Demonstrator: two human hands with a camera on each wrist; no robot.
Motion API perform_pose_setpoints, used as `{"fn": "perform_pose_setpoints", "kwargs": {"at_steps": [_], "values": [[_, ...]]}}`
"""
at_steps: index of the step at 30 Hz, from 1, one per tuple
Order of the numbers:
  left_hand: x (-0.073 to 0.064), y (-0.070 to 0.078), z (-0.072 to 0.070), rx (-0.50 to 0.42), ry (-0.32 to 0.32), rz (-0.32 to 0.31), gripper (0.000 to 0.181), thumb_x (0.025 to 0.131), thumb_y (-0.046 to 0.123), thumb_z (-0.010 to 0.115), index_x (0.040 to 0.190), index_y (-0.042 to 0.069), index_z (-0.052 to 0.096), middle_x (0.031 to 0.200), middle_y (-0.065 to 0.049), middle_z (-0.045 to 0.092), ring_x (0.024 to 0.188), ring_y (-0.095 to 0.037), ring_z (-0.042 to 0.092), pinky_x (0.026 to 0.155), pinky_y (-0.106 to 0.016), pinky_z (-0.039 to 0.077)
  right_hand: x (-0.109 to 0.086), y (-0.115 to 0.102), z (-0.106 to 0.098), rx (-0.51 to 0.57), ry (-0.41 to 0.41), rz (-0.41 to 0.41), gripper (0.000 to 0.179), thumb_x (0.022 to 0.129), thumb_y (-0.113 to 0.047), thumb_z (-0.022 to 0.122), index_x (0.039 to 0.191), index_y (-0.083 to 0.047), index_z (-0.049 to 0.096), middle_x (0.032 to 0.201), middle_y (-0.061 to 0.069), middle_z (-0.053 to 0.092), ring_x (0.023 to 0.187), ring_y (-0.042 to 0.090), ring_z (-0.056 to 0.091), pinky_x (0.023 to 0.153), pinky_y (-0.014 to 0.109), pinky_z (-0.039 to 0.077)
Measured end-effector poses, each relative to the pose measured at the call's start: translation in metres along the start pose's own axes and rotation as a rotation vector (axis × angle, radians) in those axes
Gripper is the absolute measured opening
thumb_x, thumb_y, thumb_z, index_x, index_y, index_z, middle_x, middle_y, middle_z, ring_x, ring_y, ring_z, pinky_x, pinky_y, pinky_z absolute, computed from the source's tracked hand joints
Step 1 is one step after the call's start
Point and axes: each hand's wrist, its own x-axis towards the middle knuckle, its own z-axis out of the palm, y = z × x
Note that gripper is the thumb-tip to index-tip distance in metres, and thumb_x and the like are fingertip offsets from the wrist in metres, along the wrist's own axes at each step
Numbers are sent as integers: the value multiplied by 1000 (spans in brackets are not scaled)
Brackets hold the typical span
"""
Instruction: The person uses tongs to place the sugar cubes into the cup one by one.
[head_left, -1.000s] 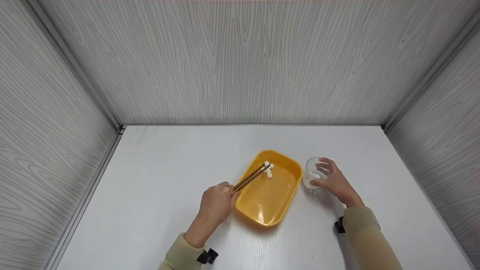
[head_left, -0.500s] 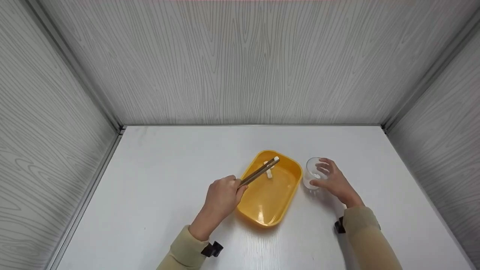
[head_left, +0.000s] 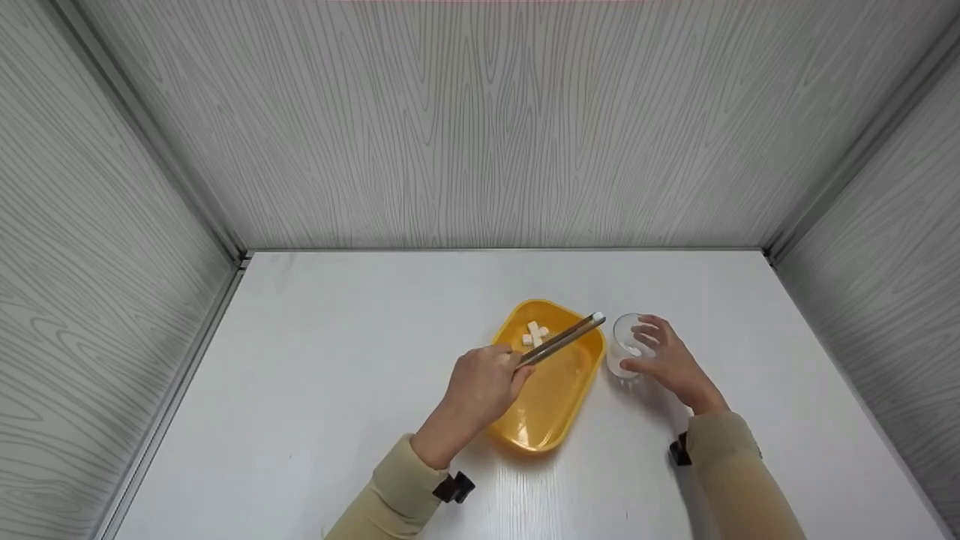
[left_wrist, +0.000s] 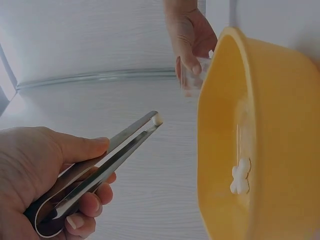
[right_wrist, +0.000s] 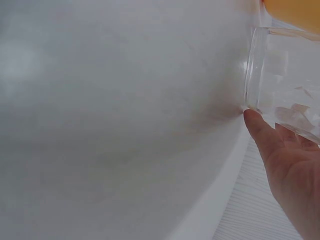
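My left hand (head_left: pixel 484 386) grips metal tongs (left_wrist: pixel 95 182), which slant up and right over the yellow tray (head_left: pixel 525 442). A small white cube (left_wrist: pixel 157 119) is pinched between their tips, near the tray's right rim. Several more white cubes (head_left: pixel 532 334) lie together towards the far end of the tray. Just right of the tray, a clear glass (head_left: pixel 624 349) stands on the table with something whitish near its bottom. My right hand (head_left: pixel 667 367) holds that glass from its right side, thumb near the base and fingers curved about it.
The white tabletop (head_left: pixel 337 322) stretches around the tray and glass. Grey wood-patterned panels enclose it at the back (head_left: pixel 495 135), the left (head_left: pixel 97 262) and the right (head_left: pixel 885 247).
My left hand has lifted the tongs with one white cube from the pile and carried it rightward, towards the glass. The right hand and the glass have stayed in place.
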Motion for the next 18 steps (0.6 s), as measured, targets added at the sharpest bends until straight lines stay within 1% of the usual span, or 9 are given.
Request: {"fn": "perform_pose_setpoints", "kwargs": {"at_steps": [4, 6, 8, 11, 15, 18], "values": [[4, 6, 4, 14, -15, 23, 25, 91, 28, 72, 79, 6, 69, 70, -2, 58, 55, -14, 53, 52, -28, 46, 2, 4, 0, -2, 10, -3, 96, 77, -23, 85, 150, -12, 22, 152, 18, 33, 142, 40, 25, 109, 57, 27], [7, 9, 6, 10, -20, 28, 25, 91, 28, 72, 78, 6, 69, 71, -2, 59, 55, -14, 53, 51, -28, 46, 2, 3, 0, 3, 9, -6, 97, 77, -25, 86, 150, -12, 23, 152, 18, 33, 142, 39, 26, 109, 56, 27], [9, 11, 7, 4, -27, 33, 25, 90, 28, 72, 78, 7, 69, 72, -1, 60, 56, -12, 51, 51, -25, 45, 3, 3, 0, 5, 7, -6, 98, 76, -27, 86, 150, -12, 23, 152, 19, 33, 143, 39, 26, 109, 56, 27], [13, 15, 10, 3, -56, 36, 26, 91, 29, 72, 78, 6, 69, 70, 0, 56, 55, -10, 46, 49, -21, 42, 3, 3, 0, 2, 6, -5, 99, 76, -28, 86, 150, -13, 23, 153, 19, 32, 143, 39, 26, 109, 57, 27], [17, 21, 13, 24, -92, 34, 29, 92, 31, 70, 76, 7, 69, 67, 2, 51, 54, -10, 43, 48, -20, 38, 2, 3, 0, 4, 12, -4, 96, 77, -24, 86, 150, -13, 24, 153, 19, 32, 142, 39, 26, 108, 57, 27], [18, 23, 17, 36, -103, 28, 30, 91, 33, 71, 74, 8, 69, 67, 2, 52, 54, -10, 46, 48, -20, 40, 2, 5, 0, 10, 11, -13, 93, 78, -20, 84, 149, -13, 25, 152, 19, 32, 142, 39, 26, 108, 57, 28]]}}
